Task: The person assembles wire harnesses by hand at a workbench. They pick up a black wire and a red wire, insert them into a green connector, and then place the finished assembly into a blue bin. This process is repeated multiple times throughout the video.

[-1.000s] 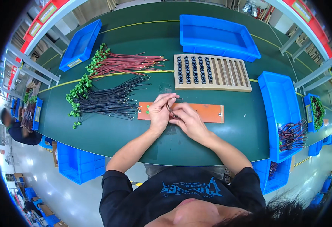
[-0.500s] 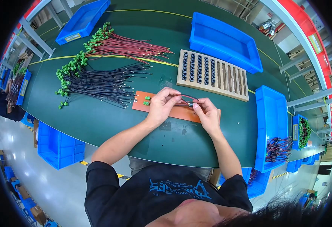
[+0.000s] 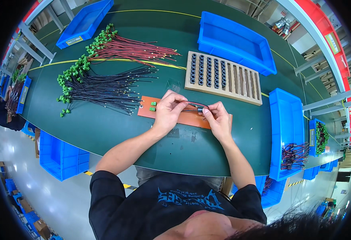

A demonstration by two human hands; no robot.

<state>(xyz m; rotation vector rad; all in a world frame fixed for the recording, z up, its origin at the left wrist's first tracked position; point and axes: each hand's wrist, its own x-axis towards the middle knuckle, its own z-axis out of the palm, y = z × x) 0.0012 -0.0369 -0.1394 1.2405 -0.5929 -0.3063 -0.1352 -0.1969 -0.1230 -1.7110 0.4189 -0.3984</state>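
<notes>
Above an orange board [image 3: 198, 121] my hands work on red and black wires [image 3: 194, 103] and a small black ring core [image 3: 200, 109]. My left hand [image 3: 170, 114] is closed in a pinch on the wires, left of the core. My right hand [image 3: 219, 122] pinches the core between thumb and fingers; the wires arch over it into that hand. Two green terminal connectors [image 3: 153, 104] sit on the board's left end, beside my left hand. The wires' far ends are hidden by my fingers.
Bundles of red wires [image 3: 133, 50] and black wires [image 3: 107, 89] with green connectors lie left. Ahead stands a slotted wooden rack [image 3: 239, 82] with rows of black cores. A blue tray [image 3: 239, 44] lies behind it; another blue bin [image 3: 285, 110] at right holds wire assemblies.
The arch of wire between my hands has become lower and flatter. The black core now shows plainly at my right fingertips. Both hands stay over the board.
</notes>
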